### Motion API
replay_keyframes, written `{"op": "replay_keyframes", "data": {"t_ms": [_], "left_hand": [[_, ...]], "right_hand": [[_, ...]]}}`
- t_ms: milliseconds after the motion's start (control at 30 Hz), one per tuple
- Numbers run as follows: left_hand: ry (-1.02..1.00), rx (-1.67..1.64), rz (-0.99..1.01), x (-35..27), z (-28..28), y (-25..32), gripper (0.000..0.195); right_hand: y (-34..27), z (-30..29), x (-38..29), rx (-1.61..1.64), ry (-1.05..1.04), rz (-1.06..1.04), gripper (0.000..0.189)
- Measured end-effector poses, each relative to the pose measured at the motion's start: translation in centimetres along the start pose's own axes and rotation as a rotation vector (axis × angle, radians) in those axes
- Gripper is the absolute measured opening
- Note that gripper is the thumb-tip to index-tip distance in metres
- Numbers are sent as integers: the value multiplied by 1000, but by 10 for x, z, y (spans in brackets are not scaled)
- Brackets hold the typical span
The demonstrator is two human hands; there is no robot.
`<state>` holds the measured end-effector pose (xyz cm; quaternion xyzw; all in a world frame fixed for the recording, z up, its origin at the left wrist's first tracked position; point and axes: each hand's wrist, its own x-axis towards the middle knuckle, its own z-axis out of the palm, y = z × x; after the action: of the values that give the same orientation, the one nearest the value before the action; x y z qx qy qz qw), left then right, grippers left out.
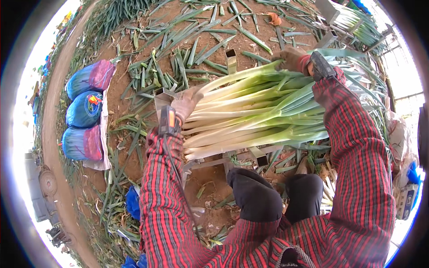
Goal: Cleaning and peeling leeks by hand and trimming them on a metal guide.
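A thick layer of Welsh onions [234, 115] lies before me on a low metal frame [231, 62], white ends to the left and green leaves to the right. My left hand [187, 101] grips the white end of the stalk at the far edge. Around the green part of that same far stalk [241, 74] my right hand [292, 59] is closed, its fingers partly blurred. Both wrists carry dark strapped devices. The root tips under my left hand are hidden.
Cut green leaves [167, 70] litter the soil. Bundles in blue and pink net bags [83, 109] lie at left on a pale sheet. More onions rest on a rack [328, 11] at upper right. My knees [258, 197] are close to the frame's near side.
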<state>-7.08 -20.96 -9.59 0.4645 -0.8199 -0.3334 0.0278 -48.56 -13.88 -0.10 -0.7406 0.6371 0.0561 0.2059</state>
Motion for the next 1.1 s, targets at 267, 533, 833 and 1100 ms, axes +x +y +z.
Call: {"op": "replay_keyframes", "data": {"t_ms": [267, 533, 833, 1100], "left_hand": [[-198, 433, -6, 13, 11, 1, 53], [-9, 487, 34, 6, 34, -2, 44], [-80, 721, -40, 43, 28, 2, 27], [-88, 424, 1, 32, 39, -7, 40]], "right_hand": [[16, 40, -4, -188, 212, -150, 37], [28, 53, 4, -148, 207, -82, 55], [-6, 63, 9, -531, -60, 32, 80], [6, 77, 17, -490, 10, -14, 79]]}}
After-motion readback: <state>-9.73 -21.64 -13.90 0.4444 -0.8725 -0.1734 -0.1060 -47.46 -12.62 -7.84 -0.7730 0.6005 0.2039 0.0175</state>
